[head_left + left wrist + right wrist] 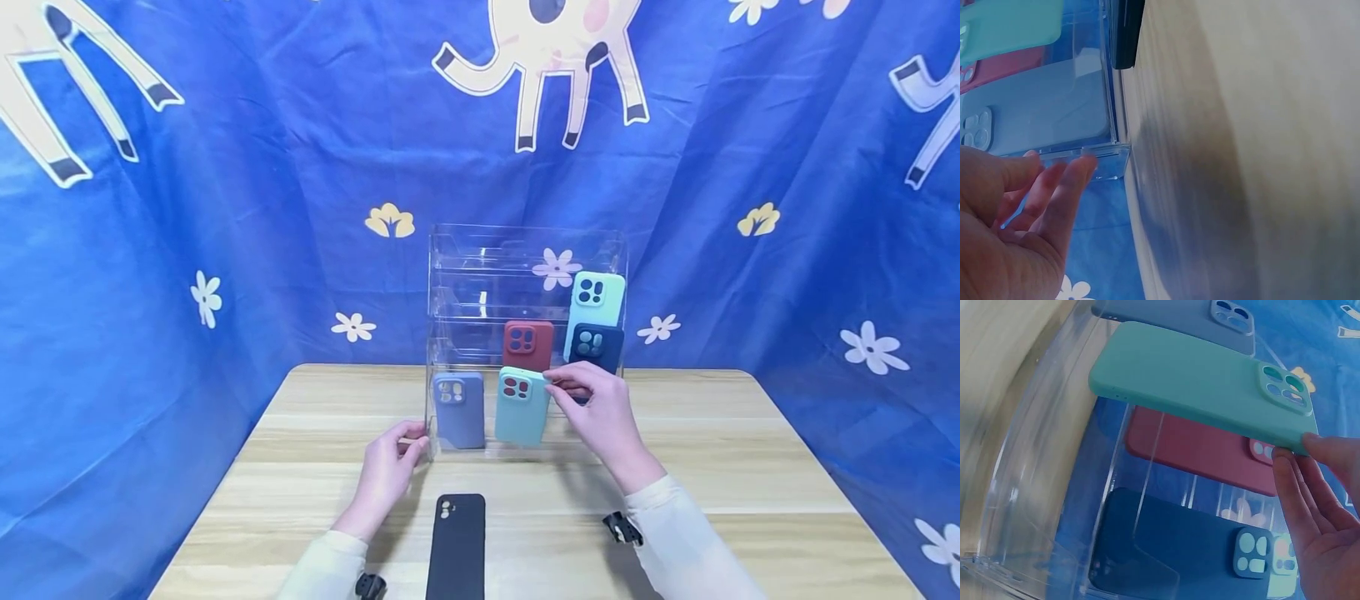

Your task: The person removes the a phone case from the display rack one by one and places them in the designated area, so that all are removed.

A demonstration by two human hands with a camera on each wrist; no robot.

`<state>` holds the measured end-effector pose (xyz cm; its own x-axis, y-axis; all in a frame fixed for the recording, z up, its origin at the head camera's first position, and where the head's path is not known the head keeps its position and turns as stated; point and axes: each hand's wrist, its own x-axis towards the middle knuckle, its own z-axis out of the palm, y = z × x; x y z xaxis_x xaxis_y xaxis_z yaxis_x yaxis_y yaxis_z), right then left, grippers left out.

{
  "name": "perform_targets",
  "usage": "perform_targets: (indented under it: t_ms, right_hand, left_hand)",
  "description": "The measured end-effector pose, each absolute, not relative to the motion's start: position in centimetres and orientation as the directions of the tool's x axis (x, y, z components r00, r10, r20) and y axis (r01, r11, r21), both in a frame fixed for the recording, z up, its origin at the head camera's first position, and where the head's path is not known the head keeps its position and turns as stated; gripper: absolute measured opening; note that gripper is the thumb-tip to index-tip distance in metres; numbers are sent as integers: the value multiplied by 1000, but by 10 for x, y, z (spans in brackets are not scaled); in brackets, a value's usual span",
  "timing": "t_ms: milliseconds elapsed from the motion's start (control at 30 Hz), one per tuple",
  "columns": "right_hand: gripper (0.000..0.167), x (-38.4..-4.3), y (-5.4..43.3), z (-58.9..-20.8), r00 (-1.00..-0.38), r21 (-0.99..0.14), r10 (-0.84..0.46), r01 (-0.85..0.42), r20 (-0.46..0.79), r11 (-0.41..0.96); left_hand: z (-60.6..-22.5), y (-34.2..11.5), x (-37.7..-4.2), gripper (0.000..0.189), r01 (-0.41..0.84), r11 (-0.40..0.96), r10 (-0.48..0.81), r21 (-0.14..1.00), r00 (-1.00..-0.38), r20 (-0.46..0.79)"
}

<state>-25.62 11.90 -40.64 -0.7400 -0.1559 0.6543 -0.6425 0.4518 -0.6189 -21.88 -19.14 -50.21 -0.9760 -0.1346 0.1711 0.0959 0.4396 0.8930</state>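
My right hand (603, 412) pinches a mint-green phone case (521, 422) by its upper right edge, thumb on one face and fingertips behind. The case hangs slightly tilted at the front of a clear tiered display rack (431, 333), overlapping a red phone case (536, 354) behind it. With relaxed, slightly bent fingers, my left hand (386, 467) touches the rack's left side wall low down. Beside it, in the front tier, stands a lavender-blue phone case (462, 421). The left wrist view shows thumb and fingertips (1087, 161) apart along that wall.
A navy phone case (611, 346) and another mint-green case (602, 310) behind it stand at the rack's right. On the wooden table (750, 467) in front lies a black phone case (459, 542). A blue patterned curtain (262, 167) surrounds the table.
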Motion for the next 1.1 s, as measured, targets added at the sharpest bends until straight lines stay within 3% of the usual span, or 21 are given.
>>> perform_targets:
  t_ms: [333, 733, 1100]
  right_hand:
    - [19, -250, 118, -401, -762, -653, -174, -630, 623, 421]
    - [15, -243, 117, -410, -901, -787, -211, -433, 378, 440]
    - [15, -243, 122, -421, -946, -869, -268, -282, 182, 406]
  left_hand:
    - [-500, -193, -220, 23, 98, 468, -136, 878, -974, 182]
    - [-502, -193, -220, 22, 102, 454, -138, 885, -973, 183]
    - [-504, -192, -220, 24, 94, 429, -135, 898, -977, 167]
